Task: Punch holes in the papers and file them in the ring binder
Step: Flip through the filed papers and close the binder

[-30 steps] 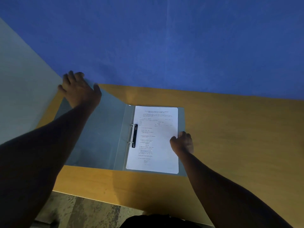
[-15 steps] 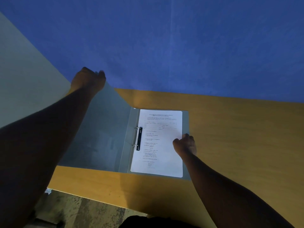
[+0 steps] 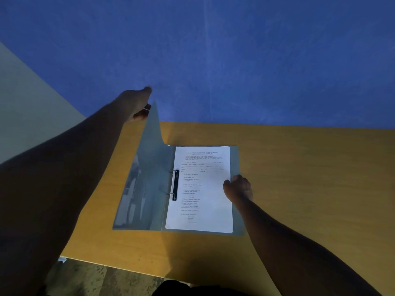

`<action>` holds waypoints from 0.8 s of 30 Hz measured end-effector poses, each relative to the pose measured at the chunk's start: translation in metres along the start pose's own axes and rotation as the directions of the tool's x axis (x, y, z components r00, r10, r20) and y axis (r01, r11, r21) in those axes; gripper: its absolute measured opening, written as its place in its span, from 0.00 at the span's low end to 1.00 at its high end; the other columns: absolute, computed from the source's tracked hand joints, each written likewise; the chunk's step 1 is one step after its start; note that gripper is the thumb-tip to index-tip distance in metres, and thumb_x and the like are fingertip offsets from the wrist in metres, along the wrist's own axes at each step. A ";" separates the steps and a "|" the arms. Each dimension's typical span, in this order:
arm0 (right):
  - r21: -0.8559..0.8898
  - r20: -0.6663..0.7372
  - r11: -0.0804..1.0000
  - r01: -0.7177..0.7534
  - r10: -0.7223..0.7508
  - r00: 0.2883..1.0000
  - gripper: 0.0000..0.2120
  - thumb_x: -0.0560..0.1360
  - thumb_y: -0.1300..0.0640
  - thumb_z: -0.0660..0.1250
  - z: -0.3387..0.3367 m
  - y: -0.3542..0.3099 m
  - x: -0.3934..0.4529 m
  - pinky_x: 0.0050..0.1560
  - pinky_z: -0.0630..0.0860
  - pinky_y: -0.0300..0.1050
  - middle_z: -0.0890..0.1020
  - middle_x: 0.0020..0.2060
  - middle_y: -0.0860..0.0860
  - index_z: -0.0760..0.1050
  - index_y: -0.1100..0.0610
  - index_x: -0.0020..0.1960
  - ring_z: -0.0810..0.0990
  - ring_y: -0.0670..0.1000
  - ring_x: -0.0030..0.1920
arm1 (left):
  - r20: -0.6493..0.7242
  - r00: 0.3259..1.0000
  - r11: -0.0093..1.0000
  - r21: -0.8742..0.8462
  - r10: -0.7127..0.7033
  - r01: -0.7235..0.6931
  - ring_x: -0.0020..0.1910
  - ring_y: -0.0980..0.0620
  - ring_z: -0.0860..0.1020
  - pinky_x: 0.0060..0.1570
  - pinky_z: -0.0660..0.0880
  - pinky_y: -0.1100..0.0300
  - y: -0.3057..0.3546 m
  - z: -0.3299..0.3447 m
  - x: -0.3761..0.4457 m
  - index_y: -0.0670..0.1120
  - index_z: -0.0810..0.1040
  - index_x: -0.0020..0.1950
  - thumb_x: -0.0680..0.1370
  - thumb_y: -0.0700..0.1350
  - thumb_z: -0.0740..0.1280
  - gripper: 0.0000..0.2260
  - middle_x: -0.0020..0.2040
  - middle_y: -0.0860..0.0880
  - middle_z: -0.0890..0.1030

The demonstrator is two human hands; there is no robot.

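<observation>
Both hands were busy: the left hand (image 3: 136, 105) pinched the thin, bendy binder cover (image 3: 147, 167) at its top corner, the right hand (image 3: 238, 188), fingers curled, pressed the light papers (image 3: 203, 189) flat.

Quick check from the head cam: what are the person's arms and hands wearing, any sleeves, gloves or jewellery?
Both forearms are bare, no sleeves in view. No gloves on either hand. The left hand shows a thin pale band like a ring on one finger; the right hand shows none.

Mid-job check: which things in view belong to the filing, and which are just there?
Job:
- grey plastic ring binder, front cover lifted
- white printed papers on its rings
- left hand holding the cover's corner
- right hand on the papers' edge

Just there:
- wooden table
- blue wall
</observation>
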State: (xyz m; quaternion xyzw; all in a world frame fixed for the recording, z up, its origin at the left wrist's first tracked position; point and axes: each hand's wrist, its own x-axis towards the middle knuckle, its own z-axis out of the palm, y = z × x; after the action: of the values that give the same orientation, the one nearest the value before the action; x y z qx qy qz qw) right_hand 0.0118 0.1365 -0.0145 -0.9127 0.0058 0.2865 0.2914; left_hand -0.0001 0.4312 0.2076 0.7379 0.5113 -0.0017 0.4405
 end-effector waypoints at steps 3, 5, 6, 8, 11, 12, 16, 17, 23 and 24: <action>0.002 0.004 1.000 -0.005 0.005 1.000 0.17 0.75 0.54 0.59 -0.002 0.000 0.002 0.51 0.73 0.43 0.79 0.57 0.54 0.74 0.57 0.61 0.78 0.55 0.53 | 0.053 0.998 1.000 0.014 -0.023 0.022 0.34 0.53 0.78 0.31 0.74 0.63 0.003 0.014 -0.008 0.42 0.79 0.55 0.82 0.61 0.57 0.24 0.40 0.47 0.81; 0.007 0.016 1.000 -0.006 0.006 1.000 0.18 0.75 0.52 0.58 -0.003 -0.001 0.004 0.51 0.72 0.43 0.80 0.58 0.55 0.75 0.57 0.62 0.78 0.56 0.55 | 0.087 0.996 0.999 0.025 -0.037 0.035 0.33 0.53 0.79 0.30 0.73 0.65 0.001 0.025 -0.011 0.42 0.80 0.55 0.82 0.61 0.57 0.24 0.40 0.46 0.82; 0.010 0.022 1.000 -0.009 0.009 1.000 0.18 0.76 0.52 0.57 -0.004 -0.001 0.006 0.51 0.72 0.44 0.80 0.58 0.55 0.75 0.57 0.62 0.78 0.56 0.56 | 0.104 0.994 0.999 0.030 -0.042 0.039 0.33 0.53 0.79 0.30 0.72 0.65 0.000 0.030 -0.012 0.42 0.80 0.55 0.82 0.61 0.57 0.24 0.40 0.46 0.83; 0.012 0.030 1.000 -0.018 0.018 0.999 0.20 0.77 0.51 0.55 -0.005 -0.001 0.010 0.54 0.73 0.46 0.80 0.59 0.57 0.76 0.58 0.62 0.78 0.58 0.57 | 0.126 0.991 0.998 0.032 -0.050 0.046 0.32 0.54 0.78 0.31 0.69 0.65 -0.006 0.040 -0.012 0.42 0.80 0.56 0.82 0.60 0.58 0.23 0.42 0.46 0.84; -0.001 0.027 0.999 -0.042 0.042 0.999 0.22 0.81 0.50 0.51 -0.009 -0.001 0.014 0.59 0.71 0.47 0.78 0.61 0.60 0.74 0.61 0.64 0.76 0.60 0.61 | 0.159 0.985 0.996 0.061 -0.067 0.058 0.33 0.54 0.78 0.28 0.68 0.65 -0.016 0.055 -0.011 0.42 0.80 0.57 0.82 0.59 0.58 0.22 0.47 0.46 0.85; -0.001 0.023 0.999 -0.047 0.047 0.999 0.23 0.81 0.50 0.50 -0.010 -0.001 0.015 0.60 0.71 0.48 0.78 0.62 0.61 0.74 0.62 0.64 0.76 0.60 0.62 | 0.170 0.983 0.996 0.064 -0.069 0.059 0.33 0.54 0.78 0.25 0.68 0.66 -0.020 0.061 -0.012 0.42 0.80 0.57 0.82 0.59 0.58 0.21 0.48 0.46 0.85; 0.013 0.034 0.998 -0.068 0.068 0.997 0.26 0.84 0.48 0.46 -0.019 -0.002 0.015 0.65 0.68 0.50 0.76 0.65 0.63 0.72 0.64 0.67 0.73 0.62 0.65 | 0.168 0.985 0.999 0.029 -0.042 0.038 0.33 0.56 0.79 0.19 0.70 0.71 -0.041 0.087 -0.011 0.41 0.80 0.57 0.82 0.54 0.62 0.17 0.48 0.45 0.83; 0.019 0.039 0.996 -0.081 0.081 0.996 0.27 0.84 0.47 0.45 -0.021 -0.003 0.015 0.65 0.68 0.50 0.75 0.66 0.63 0.71 0.64 0.68 0.73 0.62 0.66 | 0.161 0.987 0.999 0.026 -0.029 0.025 0.34 0.56 0.79 0.21 0.72 0.70 -0.047 0.092 -0.009 0.40 0.80 0.56 0.81 0.52 0.63 0.16 0.48 0.46 0.83; 0.057 0.033 0.989 -0.137 0.135 0.990 0.25 0.85 0.52 0.40 -0.029 0.004 0.021 0.66 0.67 0.50 0.74 0.68 0.61 0.60 0.60 0.76 0.72 0.60 0.67 | 0.174 0.984 0.996 0.081 -0.041 0.027 0.39 0.49 0.82 0.44 0.82 0.60 -0.078 0.124 -0.009 0.41 0.79 0.39 0.77 0.46 0.69 0.11 0.43 0.44 0.84; 0.071 0.037 0.988 -0.135 0.133 0.990 0.26 0.85 0.50 0.40 -0.029 0.005 0.021 0.66 0.67 0.50 0.74 0.67 0.62 0.62 0.61 0.75 0.73 0.61 0.67 | 0.187 0.981 0.995 0.087 -0.055 0.040 0.36 0.51 0.81 0.40 0.81 0.62 -0.080 0.128 -0.011 0.41 0.79 0.40 0.78 0.46 0.69 0.11 0.43 0.44 0.83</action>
State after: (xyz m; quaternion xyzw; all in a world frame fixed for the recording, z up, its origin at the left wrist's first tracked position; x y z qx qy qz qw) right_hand 0.0433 0.1196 -0.0086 -0.8942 0.0731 0.3195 0.3049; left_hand -0.0087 0.3463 0.0820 0.7395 0.4842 -0.1033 0.4560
